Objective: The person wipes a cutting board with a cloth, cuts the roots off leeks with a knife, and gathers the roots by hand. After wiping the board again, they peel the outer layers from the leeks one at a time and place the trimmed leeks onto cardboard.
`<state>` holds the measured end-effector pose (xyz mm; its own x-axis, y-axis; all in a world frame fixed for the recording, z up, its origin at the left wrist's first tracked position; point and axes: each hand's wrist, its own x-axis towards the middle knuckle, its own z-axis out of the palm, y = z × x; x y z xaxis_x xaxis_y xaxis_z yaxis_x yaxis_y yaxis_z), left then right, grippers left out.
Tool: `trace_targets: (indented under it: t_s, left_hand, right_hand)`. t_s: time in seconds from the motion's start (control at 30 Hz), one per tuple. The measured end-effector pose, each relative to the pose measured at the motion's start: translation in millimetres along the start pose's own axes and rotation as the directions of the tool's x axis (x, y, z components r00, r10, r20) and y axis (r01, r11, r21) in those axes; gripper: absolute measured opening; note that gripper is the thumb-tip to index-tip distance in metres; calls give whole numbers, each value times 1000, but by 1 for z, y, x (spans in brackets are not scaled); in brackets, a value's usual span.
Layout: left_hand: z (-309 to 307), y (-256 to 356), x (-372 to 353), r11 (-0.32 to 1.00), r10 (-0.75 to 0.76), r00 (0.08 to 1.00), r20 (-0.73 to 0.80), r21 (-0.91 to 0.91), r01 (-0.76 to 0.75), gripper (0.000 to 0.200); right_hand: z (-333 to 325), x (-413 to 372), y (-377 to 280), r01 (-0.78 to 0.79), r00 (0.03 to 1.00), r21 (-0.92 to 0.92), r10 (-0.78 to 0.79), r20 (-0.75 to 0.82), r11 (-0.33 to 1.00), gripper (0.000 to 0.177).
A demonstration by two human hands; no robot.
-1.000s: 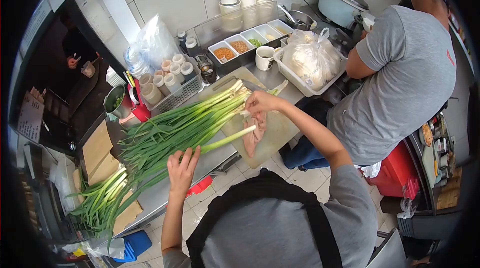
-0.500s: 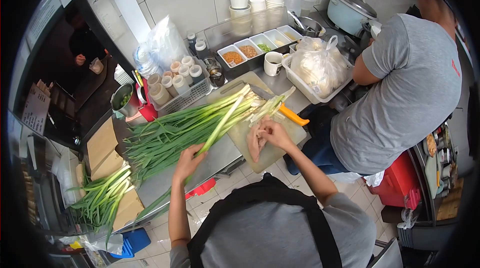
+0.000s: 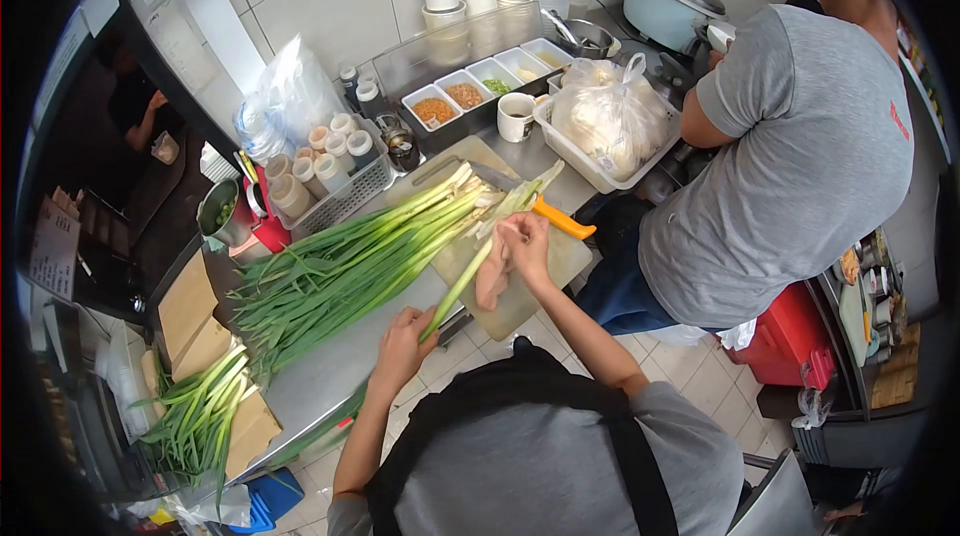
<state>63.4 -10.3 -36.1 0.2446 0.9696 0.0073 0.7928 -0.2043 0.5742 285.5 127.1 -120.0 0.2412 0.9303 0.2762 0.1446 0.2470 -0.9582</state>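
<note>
My left hand (image 3: 403,344) is wrapped round the green part of one long scallion (image 3: 455,294) near the front edge of the counter. The scallion's pale end reaches up to my right hand (image 3: 526,242), whose fingers pinch at it. A limp pinkish-brown piece (image 3: 490,281) hangs beside my right fingers over the cutting board (image 3: 517,308); what it is I cannot make out. A big pile of scallions (image 3: 350,271) lies to the left, root ends on the board. Beyond my right hand rests a knife with an orange handle (image 3: 564,219).
A co-worker (image 3: 780,166) in a grey shirt stands close on the right. Behind the board are a bagged white basket (image 3: 612,131), a mug (image 3: 516,117), topping trays (image 3: 463,96) and a bottle basket (image 3: 340,198). More scallions (image 3: 215,396) lie on cardboard at left.
My left hand has moved slightly right and down, and the held scallion has swung lower, its pale end now at my right hand. The whole view has shifted a little.
</note>
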Motion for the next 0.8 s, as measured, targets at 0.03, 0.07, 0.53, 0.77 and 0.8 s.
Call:
trace_targets:
  t_s: [0.03, 0.07, 0.53, 0.77, 0.8]
  left_hand:
    - [3, 4, -2, 989, 36, 996, -76, 146, -24, 42]
    - [5, 8, -3, 956, 81, 986, -148, 291, -35, 42]
    - [-87, -2, -95, 806, 21, 963, -267, 575, 142, 49]
    - [-200, -77, -219, 473, -193, 754, -628, 613, 632, 40]
    - [-211, -101, -233, 458, -202, 730, -653, 596, 660, 39]
  right_hand:
    - [-1, 0, -5, 16, 999, -36, -15, 30, 999, 8]
    - [6, -12, 6, 29, 993, 32, -33, 116, 999, 9]
    - [-14, 5, -12, 307, 907, -304, -181, 380, 902, 15]
    - [-18, 6, 0, 327, 882, -320, -165, 442, 889, 16]
    - [-17, 7, 5, 311, 885, -315, -152, 440, 897, 16]
